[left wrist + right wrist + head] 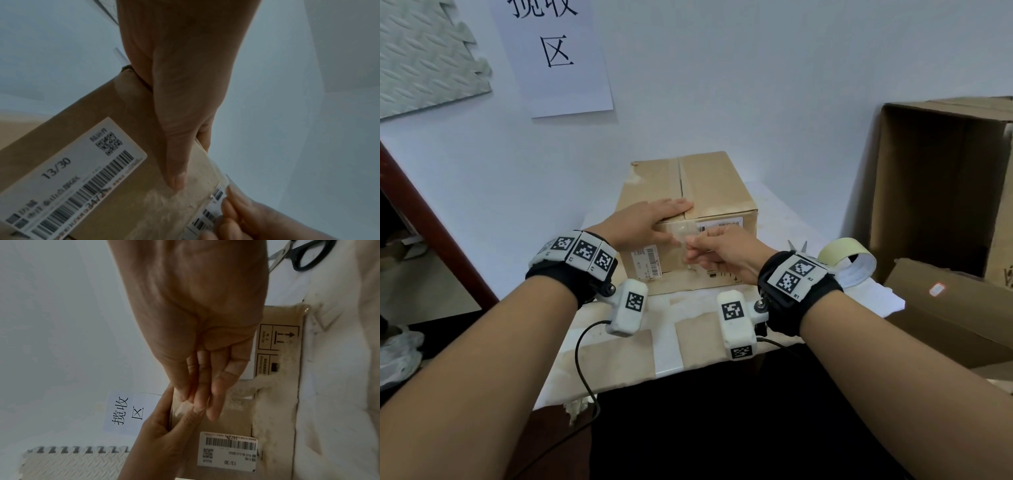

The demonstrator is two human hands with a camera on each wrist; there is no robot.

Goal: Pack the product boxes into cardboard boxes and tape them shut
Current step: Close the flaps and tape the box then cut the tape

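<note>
A closed brown cardboard box (715, 192) with shipping labels (72, 175) stands on the white table (619, 356). A strip of clear tape (686, 230) runs along the top seam and down the box's front face. My left hand (667, 222) lies flat on the top near the front edge, its thumb (174, 162) pressing the tape against the front face. My right hand (693, 249) is in front of the box and pinches the loose lower end of the tape (185, 204) between thumb and fingertips (197, 400). No product boxes are in sight.
A tape roll (849, 263) and scissors (304, 256) lie on the table right of the box. A large open carton (935, 192) stands on its side at the right, with flat cardboard (945, 308) before it. The wall is close behind.
</note>
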